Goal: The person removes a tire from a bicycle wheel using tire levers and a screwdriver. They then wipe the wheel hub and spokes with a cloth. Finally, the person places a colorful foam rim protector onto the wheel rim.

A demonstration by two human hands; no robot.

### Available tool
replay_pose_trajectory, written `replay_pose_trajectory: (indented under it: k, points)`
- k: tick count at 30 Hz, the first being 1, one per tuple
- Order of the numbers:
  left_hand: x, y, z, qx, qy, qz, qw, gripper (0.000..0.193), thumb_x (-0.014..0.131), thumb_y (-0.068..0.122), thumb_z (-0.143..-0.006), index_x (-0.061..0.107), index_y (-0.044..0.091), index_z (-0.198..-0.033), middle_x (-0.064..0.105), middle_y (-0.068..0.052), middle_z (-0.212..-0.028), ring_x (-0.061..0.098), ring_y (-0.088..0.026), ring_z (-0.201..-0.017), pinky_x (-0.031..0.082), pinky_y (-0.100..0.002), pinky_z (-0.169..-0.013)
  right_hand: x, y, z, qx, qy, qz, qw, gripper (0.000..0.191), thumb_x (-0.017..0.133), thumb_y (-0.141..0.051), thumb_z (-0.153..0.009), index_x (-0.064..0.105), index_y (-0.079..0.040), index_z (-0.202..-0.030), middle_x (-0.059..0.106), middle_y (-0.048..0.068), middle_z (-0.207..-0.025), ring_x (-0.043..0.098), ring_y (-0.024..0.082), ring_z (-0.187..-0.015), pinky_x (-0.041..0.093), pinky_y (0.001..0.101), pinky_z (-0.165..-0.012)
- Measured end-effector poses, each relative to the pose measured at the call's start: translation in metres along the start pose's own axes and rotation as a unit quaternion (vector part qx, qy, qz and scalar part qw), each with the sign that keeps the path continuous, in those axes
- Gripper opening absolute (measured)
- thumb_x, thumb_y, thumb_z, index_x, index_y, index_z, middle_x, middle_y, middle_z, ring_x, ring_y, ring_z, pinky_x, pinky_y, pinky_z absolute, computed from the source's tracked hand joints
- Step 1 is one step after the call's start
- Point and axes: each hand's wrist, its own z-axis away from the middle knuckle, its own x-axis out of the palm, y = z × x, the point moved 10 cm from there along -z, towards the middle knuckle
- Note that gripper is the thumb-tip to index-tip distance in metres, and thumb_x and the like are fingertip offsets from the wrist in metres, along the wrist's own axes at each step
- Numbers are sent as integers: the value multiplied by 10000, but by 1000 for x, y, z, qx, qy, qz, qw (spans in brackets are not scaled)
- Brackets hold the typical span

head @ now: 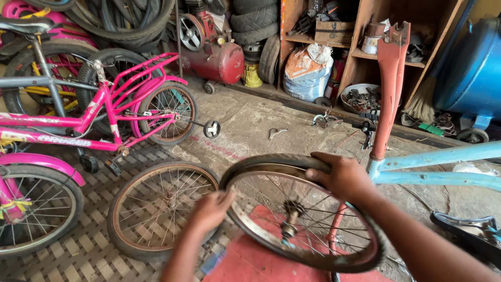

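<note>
right hand [344, 177] clamps the tyre on top of the wheel [302, 214], steadying it over the floor | left hand [211, 209] blurred at the near rim, grip unclear | bare rim [156, 209] flat on floor | blue frame [433, 167] upturned beside

Shiny metal wheel rim [249, 219] wears matt black rubber tyre [271, 161]; rough concrete floor [250, 117].

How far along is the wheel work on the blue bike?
Done: the wheel is off the upturned blue bike, whose orange fork stands empty. In hand: the right hand grips the tyre at the top, and the left hand touches its near edge. Left: the tyre is still on the rim; a bare rim lies alongside.
</note>
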Motion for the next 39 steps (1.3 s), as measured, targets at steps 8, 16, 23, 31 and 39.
replay_pose_trajectory:
  k: [8,16,23,31,39]
  points:
    - [34,109,-34,118,169,555,806,794,671,540,-928,425,9,-1464,555,-143,-1421,520,-260,-1316,379,-417,-1095,51,15,58,50,59,-174,982,730,724,-538,-807,516,-117,-1365,756,241,-993,771,346,-935,575,463,-828]
    - [117,179,23,121,66,404,904,514,632,390,-934,566,64,-1327,677,-108,-1252,649,-223,-1131,488,-376,-966,12,15,22,6,58,-192,980,661,570,-545,-898,517,-115,-1398,715,207,-1207,734,349,-1098,554,460,-949]
    - [196,214,87,158,-45,341,926,358,517,330,-1021,620,-12,-996,649,-180,-733,661,-328,-649,511,-480,-647,-10,5,0,146,-23,0,989,667,451,-660,-1006,613,-106,-1342,677,267,-1233,630,446,-1189,477,538,-1035]
    - [199,221,110,274,23,332,902,322,575,313,-1002,650,40,-1153,723,-157,-854,713,-335,-791,542,-446,-744,-26,46,6,79,103,-116,985,531,533,-531,-970,750,-86,-1163,753,234,-1017,726,393,-1024,548,451,-915]
    - [195,211,112,254,39,290,922,319,595,345,-1009,639,35,-1065,712,-186,-824,696,-371,-774,529,-458,-723,7,78,-8,90,64,-190,976,590,504,-540,-1009,748,-8,-1078,773,242,-910,751,370,-902,546,432,-848]
